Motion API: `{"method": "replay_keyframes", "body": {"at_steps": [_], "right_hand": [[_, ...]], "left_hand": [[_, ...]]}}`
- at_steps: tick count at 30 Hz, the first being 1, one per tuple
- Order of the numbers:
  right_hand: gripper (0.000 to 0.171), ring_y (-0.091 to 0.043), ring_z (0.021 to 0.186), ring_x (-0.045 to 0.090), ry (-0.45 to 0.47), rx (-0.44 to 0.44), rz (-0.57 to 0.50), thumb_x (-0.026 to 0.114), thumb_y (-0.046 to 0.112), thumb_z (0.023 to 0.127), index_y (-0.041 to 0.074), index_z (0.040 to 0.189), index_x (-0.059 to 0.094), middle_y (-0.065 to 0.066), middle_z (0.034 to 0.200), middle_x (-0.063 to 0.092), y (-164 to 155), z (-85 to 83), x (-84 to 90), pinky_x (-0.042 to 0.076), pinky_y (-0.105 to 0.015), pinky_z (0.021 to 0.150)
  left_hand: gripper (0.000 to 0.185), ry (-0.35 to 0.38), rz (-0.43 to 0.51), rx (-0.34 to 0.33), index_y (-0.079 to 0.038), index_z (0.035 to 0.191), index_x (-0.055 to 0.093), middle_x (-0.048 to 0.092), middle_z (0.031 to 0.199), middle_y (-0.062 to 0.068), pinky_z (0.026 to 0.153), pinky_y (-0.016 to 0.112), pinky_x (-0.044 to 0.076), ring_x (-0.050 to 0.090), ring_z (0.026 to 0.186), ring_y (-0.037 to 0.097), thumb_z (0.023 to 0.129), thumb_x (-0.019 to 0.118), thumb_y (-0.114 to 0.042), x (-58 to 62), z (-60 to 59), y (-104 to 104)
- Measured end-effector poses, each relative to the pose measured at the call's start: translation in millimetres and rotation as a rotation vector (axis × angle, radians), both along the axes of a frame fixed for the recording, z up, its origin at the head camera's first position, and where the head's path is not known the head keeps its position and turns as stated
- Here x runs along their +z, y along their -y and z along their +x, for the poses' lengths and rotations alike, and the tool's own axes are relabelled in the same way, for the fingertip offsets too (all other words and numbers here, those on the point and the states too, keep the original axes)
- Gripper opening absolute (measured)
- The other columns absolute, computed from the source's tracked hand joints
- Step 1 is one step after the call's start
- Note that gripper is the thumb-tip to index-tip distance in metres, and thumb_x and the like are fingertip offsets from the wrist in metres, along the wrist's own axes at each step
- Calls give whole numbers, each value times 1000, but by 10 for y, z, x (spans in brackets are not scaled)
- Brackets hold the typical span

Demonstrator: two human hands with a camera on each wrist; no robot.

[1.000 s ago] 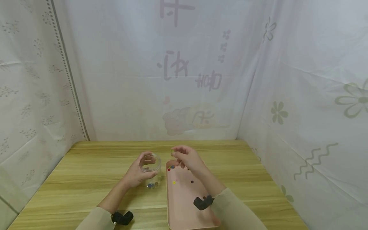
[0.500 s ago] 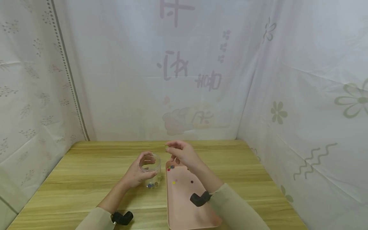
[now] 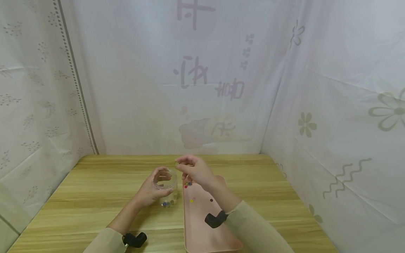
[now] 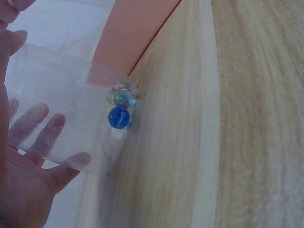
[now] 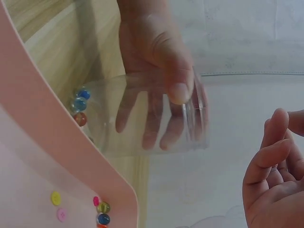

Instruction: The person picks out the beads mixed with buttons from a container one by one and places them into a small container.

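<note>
My left hand (image 3: 148,192) grips a clear plastic jar (image 4: 66,80) that stands upright and lidless on the table. Several glass marbles lie at its bottom, among them a deep blue marble (image 4: 118,117) and, in the right wrist view, an orange-brown marble (image 5: 80,118). Up near the jar's rim, slightly right of the mouth, my right hand (image 3: 200,173) pinches a small yellow-green marble (image 3: 177,163) between thumb and fingertips. In the right wrist view that hand shows at the right edge, and the marble is hidden there.
Right of the jar lies a pink tray (image 3: 202,228). In its far left corner sit marbles, including a yellowish marble (image 5: 103,207); nearby are a yellow button (image 5: 56,198) and a pink button (image 5: 61,214). A dark round piece (image 3: 211,200) lies farther right. Patterned curtains enclose the wooden table.
My right hand has moved left from over the tray toward the jar's mouth, carrying the yellow-green marble, and rose a little at first. The left hand and jar have stayed in place.
</note>
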State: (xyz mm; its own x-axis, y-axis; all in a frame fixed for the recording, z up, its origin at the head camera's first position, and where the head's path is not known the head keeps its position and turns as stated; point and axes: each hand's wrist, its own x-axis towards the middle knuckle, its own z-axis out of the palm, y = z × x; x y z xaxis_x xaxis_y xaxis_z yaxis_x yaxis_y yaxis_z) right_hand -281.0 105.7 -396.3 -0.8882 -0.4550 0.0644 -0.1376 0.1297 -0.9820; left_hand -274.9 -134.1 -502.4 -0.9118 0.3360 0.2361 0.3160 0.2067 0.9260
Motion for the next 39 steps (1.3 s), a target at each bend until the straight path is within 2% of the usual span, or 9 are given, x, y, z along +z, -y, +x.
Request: {"method": "replay_keyframes", "body": {"at_steps": [7, 13, 17, 23, 28, 34, 39], "right_hand": [[30, -15, 68, 64, -19, 23, 41, 75, 21, 105, 8, 132, 72, -14, 105, 70, 36, 19, -90, 52, -30, 61], [34, -13, 68, 64, -30, 36, 76, 73, 22, 107, 2, 135, 70, -3, 97, 68, 52, 33, -152, 51, -31, 63], [38, -14, 68, 65, -33, 44, 83, 72, 22, 107, -2, 136, 68, -3, 99, 70, 58, 37, -164, 50, -28, 61], [36, -16, 71, 66, -31, 44, 116, 72, 22, 107, 2, 137, 69, -16, 112, 72, 45, 50, -168, 50, -30, 62], [35, -16, 72, 67, -37, 39, 137, 72, 22, 107, 3, 136, 71, -11, 110, 73, 34, 53, -192, 51, -29, 62], [34, -14, 71, 67, -37, 46, 143, 72, 22, 106, 5, 136, 71, -13, 113, 73, 32, 48, -221, 50, -30, 62], [31, -14, 73, 69, -37, 43, 153, 72, 25, 107, 10, 134, 73, -5, 112, 73, 25, 22, -264, 51, -26, 60]], "left_hand": [[80, 14, -8, -2, -2, 158, 37, 59, 149, 27, 115, 70, 48, 59, 141, 46, 95, 86, -15, 18, 0, -5], [79, 28, -13, -7, -5, 158, 38, 58, 151, 26, 117, 71, 46, 58, 143, 45, 96, 86, -16, 22, -10, -8], [77, 25, -15, -8, -7, 157, 38, 59, 151, 24, 117, 71, 46, 58, 142, 45, 97, 86, -17, 17, -17, -9], [77, 17, -15, -6, -6, 157, 39, 60, 150, 24, 115, 70, 48, 59, 142, 45, 97, 85, -15, 16, -19, -11], [76, 12, -14, -3, -5, 156, 39, 60, 149, 25, 114, 70, 48, 59, 140, 45, 96, 85, -12, 9, -16, -12], [75, 7, -7, -7, -6, 156, 40, 60, 148, 25, 114, 70, 49, 59, 140, 46, 96, 85, -12, -1, -12, -8], [75, 5, -4, -11, -6, 155, 40, 58, 149, 27, 112, 69, 51, 59, 140, 47, 96, 86, -15, -11, -9, 0]]}}
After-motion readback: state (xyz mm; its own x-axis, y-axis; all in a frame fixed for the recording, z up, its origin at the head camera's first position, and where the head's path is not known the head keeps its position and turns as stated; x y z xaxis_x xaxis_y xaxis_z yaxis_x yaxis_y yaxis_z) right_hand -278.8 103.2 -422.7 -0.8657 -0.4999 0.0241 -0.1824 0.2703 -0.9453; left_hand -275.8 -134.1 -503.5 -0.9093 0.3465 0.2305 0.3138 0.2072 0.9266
